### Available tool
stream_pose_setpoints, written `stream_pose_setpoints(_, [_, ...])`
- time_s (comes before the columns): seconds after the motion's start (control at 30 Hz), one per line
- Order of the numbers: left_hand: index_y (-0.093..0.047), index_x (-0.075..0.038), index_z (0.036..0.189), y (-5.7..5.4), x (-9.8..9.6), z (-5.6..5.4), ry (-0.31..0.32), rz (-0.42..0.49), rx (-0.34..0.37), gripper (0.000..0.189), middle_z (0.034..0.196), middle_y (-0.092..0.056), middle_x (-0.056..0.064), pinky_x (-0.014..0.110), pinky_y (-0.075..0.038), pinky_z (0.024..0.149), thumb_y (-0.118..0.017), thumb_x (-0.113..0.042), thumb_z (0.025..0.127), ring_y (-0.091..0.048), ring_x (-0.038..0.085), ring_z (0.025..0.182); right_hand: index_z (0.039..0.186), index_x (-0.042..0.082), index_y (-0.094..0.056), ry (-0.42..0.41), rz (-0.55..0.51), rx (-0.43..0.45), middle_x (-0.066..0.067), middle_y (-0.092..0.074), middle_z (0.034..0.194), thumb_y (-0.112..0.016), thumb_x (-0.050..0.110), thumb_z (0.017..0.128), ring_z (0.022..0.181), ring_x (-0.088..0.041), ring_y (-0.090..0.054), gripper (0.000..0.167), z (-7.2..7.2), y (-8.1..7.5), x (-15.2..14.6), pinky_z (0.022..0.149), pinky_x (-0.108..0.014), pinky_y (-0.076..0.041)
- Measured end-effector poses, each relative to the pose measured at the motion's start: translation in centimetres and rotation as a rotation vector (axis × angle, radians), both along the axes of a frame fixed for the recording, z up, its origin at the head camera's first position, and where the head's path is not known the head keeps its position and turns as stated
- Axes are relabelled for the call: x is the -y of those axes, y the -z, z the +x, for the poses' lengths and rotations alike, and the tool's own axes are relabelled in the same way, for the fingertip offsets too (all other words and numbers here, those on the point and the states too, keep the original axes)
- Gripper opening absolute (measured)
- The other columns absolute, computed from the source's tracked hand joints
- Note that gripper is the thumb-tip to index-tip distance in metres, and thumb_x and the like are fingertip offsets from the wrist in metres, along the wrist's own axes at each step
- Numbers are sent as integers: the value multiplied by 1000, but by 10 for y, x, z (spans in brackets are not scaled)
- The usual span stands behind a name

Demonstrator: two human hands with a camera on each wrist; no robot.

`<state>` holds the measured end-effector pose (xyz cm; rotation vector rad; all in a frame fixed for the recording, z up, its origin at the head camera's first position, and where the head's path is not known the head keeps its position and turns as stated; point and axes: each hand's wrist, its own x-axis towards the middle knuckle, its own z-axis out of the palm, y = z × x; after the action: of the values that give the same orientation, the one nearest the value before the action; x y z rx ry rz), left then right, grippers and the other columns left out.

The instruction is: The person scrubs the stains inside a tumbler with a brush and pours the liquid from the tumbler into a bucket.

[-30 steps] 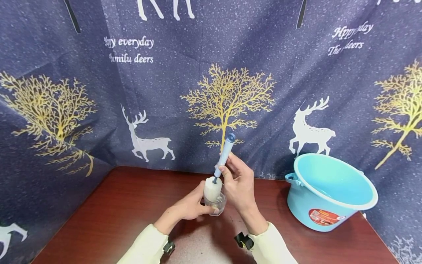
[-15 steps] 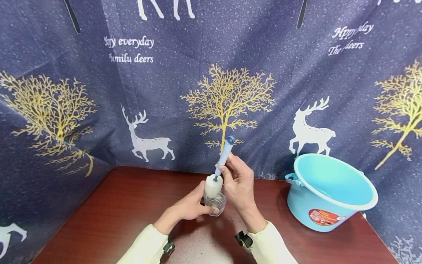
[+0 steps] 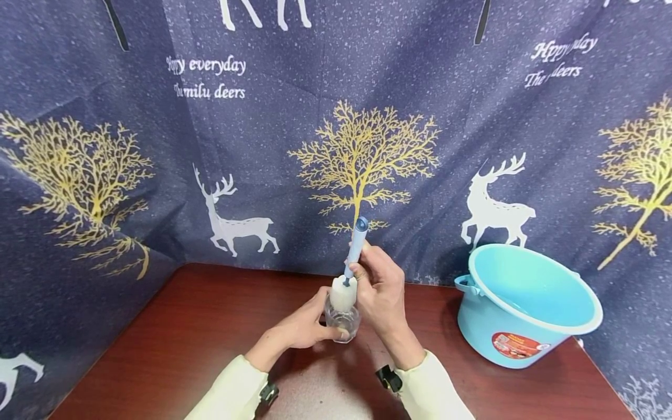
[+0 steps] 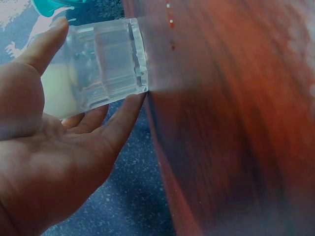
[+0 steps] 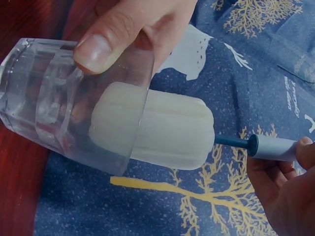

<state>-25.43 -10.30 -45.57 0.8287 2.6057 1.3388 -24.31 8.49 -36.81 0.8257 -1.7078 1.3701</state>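
Observation:
My left hand holds a clear glass cup low on the table, thumb on the near side. In the left wrist view, the cup's thick base touches the tabletop. My right hand grips the light-blue handle of a cup brush with a white sponge head. In the right wrist view, the lower part of the sponge is inside the cup's mouth, and the upper part stands out above the rim. A thin dark-blue neck joins sponge and handle. The brush tilts slightly right.
A light-blue bucket with a red label stands at the right on the reddish-brown wooden table. Behind the table hangs a dark-blue cloth with printed deer and golden trees. Black straps sit on both wrists.
The brush handle has swung a little left and stands more upright. The sponge head has shifted slightly right and up in the cup's mouth. My left hand and the cup have barely moved.

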Motion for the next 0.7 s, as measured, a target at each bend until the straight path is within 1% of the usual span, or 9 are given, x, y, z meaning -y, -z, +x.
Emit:
stream_pose_setpoints(0.07, [-40, -6, 142, 0, 0, 0, 1, 0, 3, 77, 135, -56, 8, 44, -47, 109, -88, -31, 88, -56, 21, 127, 121, 2, -75, 2, 7, -3, -11, -69, 92, -75, -13, 88, 79, -17, -63, 36, 0, -1, -1, 68, -15, -51])
stream_pose_setpoints(0.17, [-39, -5, 143, 0, 0, 0, 2, 8, 19, 78, 136, -56, 9, 44, -48, 108, -88, -31, 88, -57, 22, 128, 121, 1, -75, -4, 13, 2, -12, -69, 94, -75, -14, 88, 82, -17, -65, 36, 1, -2, -2, 71, -17, -55])
stream_pose_setpoints(0.3, [-38, -5, 146, -1, 0, 0, 1, 20, 39, 80, 140, -54, 11, 45, -50, 107, -88, -31, 89, -57, 23, 129, 120, 0, -75, -6, 14, 9, -13, -70, 94, -76, -14, 87, 82, -18, -66, 36, 1, -2, -4, 71, -20, -57])
stream_pose_setpoints(0.47, [-37, -5, 148, 0, 0, 0, 0, 24, 43, 82, 143, -53, 13, 45, -51, 107, -88, -31, 89, -57, 24, 131, 117, 0, -76, 0, 21, 5, -13, -69, 93, -76, -15, 86, 82, -18, -64, 34, 0, -3, -5, 74, -18, -57])
stream_pose_setpoints(0.7, [-37, -4, 148, 1, 0, 1, 3, 34, 49, 82, 141, -53, 14, 44, -51, 107, -88, -30, 89, -58, 26, 130, 127, 2, -74, 57, 55, 7, -11, -70, 93, -75, -16, 87, 81, -17, -65, 44, 0, -5, -8, 74, -15, -55])
